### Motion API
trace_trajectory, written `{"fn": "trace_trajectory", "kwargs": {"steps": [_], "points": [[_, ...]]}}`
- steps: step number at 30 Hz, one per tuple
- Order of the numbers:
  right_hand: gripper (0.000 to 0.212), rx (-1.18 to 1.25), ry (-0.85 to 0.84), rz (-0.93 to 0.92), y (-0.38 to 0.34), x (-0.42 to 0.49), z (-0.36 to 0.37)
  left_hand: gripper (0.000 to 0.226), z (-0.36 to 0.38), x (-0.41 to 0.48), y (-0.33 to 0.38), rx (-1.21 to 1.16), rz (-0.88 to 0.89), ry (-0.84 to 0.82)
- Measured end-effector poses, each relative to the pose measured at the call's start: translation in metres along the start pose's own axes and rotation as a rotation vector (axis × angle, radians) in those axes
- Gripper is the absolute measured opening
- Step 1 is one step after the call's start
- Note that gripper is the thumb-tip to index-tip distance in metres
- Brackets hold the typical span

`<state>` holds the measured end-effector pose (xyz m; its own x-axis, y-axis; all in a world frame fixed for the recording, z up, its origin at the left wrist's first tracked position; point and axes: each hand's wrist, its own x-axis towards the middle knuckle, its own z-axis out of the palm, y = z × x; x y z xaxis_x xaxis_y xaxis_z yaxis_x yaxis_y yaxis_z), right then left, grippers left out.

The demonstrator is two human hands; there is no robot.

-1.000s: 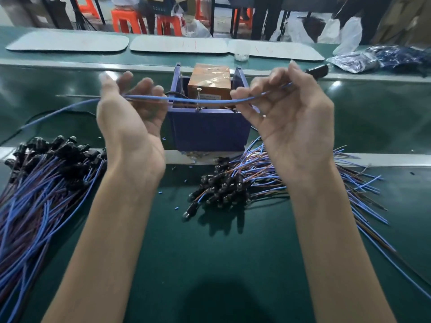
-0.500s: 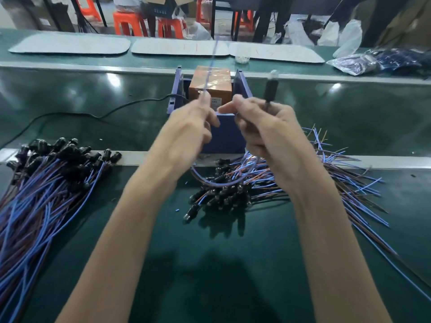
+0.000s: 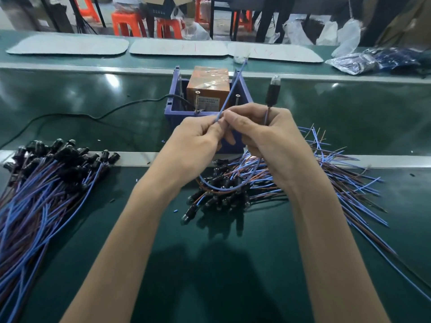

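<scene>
Just above worktop [image 3: 210,283] centre, the wire [image 3: 229,95] is held up in both hands, folded into a U. Its loop sags at 6 o'clock, the free tip points to 12, and the black cap [image 3: 272,93] stands at 1. Thumb and forefinger of the left hand [image 3: 196,138] pinch the free leg. The right hand [image 3: 272,138] curls round the cap leg, fingertips meeting the left's.

Likely step: feeding the tip into the box [image 3: 171,113] just behind at 12. Pinch nearer the tip, aim straight, and lift the loop off the pile [image 3: 338,173] beneath at 4 so nothing snags.

At 9, well apart, lies a second pile [image 3: 46,183]. Open room at 6; the box wall is near at 12; the cable [image 3: 112,110] runs off at 10.
</scene>
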<state>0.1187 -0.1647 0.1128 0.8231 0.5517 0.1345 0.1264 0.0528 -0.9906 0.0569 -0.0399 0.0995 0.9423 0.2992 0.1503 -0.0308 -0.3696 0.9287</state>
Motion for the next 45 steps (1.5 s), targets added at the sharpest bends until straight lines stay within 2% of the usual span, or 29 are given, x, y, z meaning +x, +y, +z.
{"fn": "trace_trajectory", "kwargs": {"steps": [5,9,14,17,19,22,32,36,39,45], "points": [[0.010,0.069,0.018,0.043,0.001,0.001,0.001,0.045,0.004,0.000,0.000,-0.002,-0.029,0.001],[0.012,0.044,0.057,0.074,0.004,0.002,0.001,0.046,0.004,-0.001,0.003,-0.031,-0.070,0.087],[0.011,0.043,0.058,0.090,0.004,0.003,-0.003,0.044,0.003,0.001,0.009,-0.292,-0.011,0.238],[0.014,-0.054,-0.014,0.074,0.005,0.001,-0.001,0.045,0.004,0.001,0.012,-0.457,-0.005,0.330],[0.015,-0.032,-0.084,0.090,0.005,0.000,0.001,0.045,0.007,0.000,0.015,-0.537,-0.003,0.359],[0.017,0.035,-0.147,0.096,0.007,0.000,0.007,0.046,0.012,-0.003,0.021,-0.678,0.022,0.341],[0.005,-0.023,-0.111,0.038,0.008,0.000,0.000,0.044,0.008,-0.003,0.029,-1.137,-0.032,0.091],[0.004,0.040,-0.145,0.057,0.009,0.001,-0.002,0.050,0.006,-0.002,0.030,-1.286,-0.052,0.087],[0.008,0.034,-0.165,0.067,0.010,0.002,-0.004,0.057,0.005,-0.001,0.029,-1.320,-0.089,0.086],[0.015,-0.053,-0.211,0.088,0.008,0.002,-0.002,0.037,0.007,0.002,0.023,-1.190,-0.103,0.111]]}}
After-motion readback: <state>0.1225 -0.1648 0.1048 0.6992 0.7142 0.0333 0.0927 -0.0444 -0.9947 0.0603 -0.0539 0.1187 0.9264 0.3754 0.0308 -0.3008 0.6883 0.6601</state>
